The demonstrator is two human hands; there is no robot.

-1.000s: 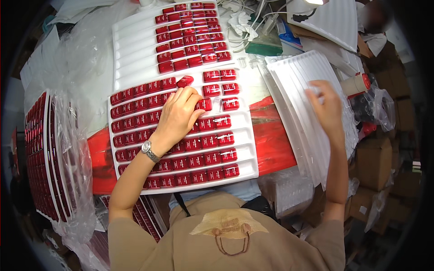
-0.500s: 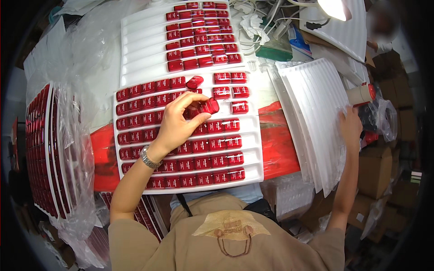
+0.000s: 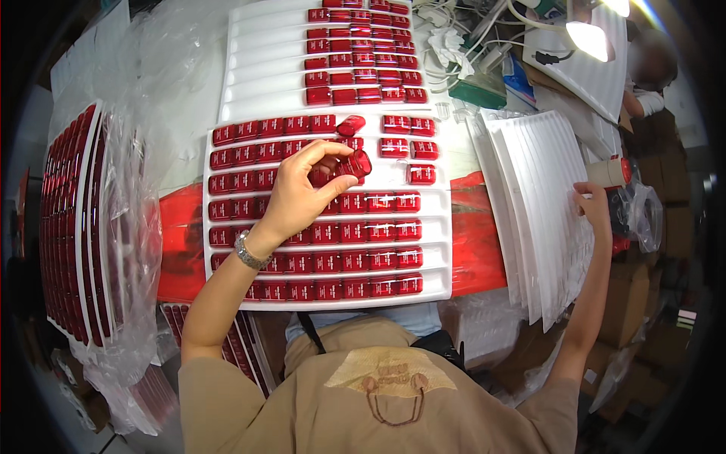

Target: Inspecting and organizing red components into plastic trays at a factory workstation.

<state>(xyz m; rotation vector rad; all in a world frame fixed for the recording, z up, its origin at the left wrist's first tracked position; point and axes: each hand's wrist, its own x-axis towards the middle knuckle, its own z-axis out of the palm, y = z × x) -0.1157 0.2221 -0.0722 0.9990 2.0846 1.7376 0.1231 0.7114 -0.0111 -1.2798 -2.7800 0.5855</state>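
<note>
My left hand (image 3: 299, 189), with a metal watch (image 3: 246, 253) on its wrist, is closed on a small glossy red container (image 3: 358, 162), tilted between thumb and fingers. Below it lies a white ribbed tray (image 3: 436, 250) with rows of similar red containers (image 3: 326, 262); gaps show in the upper rows. One loose red container (image 3: 350, 125) sits askew at the end of the top row. At the far right, my right hand (image 3: 595, 206) has its fingers curled beside a stack of white trays (image 3: 541, 204); whether they hold anything is hidden.
A second, partly filled white tray (image 3: 261, 76) lies beyond. Plastic-wrapped filled trays (image 3: 68, 227) stand at the left. A cylinder with a red end (image 3: 607, 172) is near my right hand. Cables, a lit lamp (image 3: 590, 41) and another person (image 3: 643, 98) are at the back right.
My view has shifted, so the trays appear further right and higher. My left hand still holds the red container. My right hand's fingers have drawn back from the white trays and curled.
</note>
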